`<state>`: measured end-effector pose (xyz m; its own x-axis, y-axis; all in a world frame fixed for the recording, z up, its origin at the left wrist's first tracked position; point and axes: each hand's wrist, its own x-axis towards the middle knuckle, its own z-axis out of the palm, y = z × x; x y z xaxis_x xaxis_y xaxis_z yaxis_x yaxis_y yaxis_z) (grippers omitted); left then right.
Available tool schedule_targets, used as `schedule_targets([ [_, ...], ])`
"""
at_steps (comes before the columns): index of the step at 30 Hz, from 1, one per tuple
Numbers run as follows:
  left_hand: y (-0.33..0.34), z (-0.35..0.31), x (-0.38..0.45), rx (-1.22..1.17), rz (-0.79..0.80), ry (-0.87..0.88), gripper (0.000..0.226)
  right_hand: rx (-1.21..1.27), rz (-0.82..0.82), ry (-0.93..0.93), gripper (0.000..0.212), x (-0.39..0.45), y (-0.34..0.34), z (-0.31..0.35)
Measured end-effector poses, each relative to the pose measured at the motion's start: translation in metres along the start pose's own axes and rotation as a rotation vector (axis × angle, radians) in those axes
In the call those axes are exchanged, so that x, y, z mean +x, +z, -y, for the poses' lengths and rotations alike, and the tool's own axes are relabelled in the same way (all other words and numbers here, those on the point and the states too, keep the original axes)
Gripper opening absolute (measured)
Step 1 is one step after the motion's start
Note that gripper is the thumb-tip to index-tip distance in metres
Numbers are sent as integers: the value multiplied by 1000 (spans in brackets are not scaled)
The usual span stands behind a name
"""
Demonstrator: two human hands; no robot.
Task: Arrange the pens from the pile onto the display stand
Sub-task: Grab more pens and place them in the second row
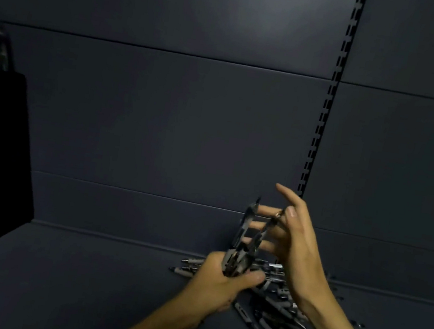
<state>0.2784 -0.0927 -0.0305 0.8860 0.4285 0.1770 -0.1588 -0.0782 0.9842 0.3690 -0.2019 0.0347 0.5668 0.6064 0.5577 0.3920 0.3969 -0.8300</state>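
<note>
A pile of pens (281, 310), grey-barrelled with dark ends, lies jumbled on the dark shelf at lower right, the pens crossing at many angles and running off the bottom edge. A bunch of pens (244, 240) stands above the pile, gathered together at the lower ends and splaying apart upward into two prongs. The display stand cannot be told for certain in the dim light.
</note>
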Motion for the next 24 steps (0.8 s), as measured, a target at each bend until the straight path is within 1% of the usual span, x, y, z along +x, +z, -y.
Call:
schedule_targets([
  [1, 5, -2, 3, 8, -38, 5, 39, -34, 25, -41, 39, 2, 4, 5],
  [3, 15, -9, 8, -9, -90, 35, 31, -163, 77, -124, 39, 6, 10, 12],
  [4, 18, -10, 10, -38, -113, 54, 27, -228, 104, -150, 39, 7, 13, 14],
  [7, 22, -12, 13, -48, -169, 109, 28, -353, 143, -183, 36, 9, 18, 13],
  [10, 20, -5, 13, -12, -205, 143, 31, -386, 139, -163, 31, 11, 19, 5],
  [13, 15, -3, 12, -4, -242, 146, 22, -379, 135, -109, 27, 11, 20, -5],
  [14, 14, -4, 11, -2, -264, 166, 23, -376, 147, -99, 27, 10, 21, -7],
  [17, 10, -3, 11, 86, -346, 235, 26, -399, 184, -105, 35, 7, 23, -11],
  [19, 9, 6, 15, 155, -449, 240, 19, -453, 221, -118, 45, 4, 25, -13],
  [20, 9, 10, 17, 171, -471, 236, 12, -483, 243, -124, 51, 3, 26, -15],
  [21, 10, 13, 20, 185, -447, 225, 4, -508, 257, -130, 56, 3, 28, -17],
  [23, 9, 19, 21, 275, -386, 235, 9, -538, 261, -146, 63, 2, 29, -22],
  [24, 10, 24, 20, 301, -364, 216, 20, -554, 257, -156, 65, 2, 28, -25],
])
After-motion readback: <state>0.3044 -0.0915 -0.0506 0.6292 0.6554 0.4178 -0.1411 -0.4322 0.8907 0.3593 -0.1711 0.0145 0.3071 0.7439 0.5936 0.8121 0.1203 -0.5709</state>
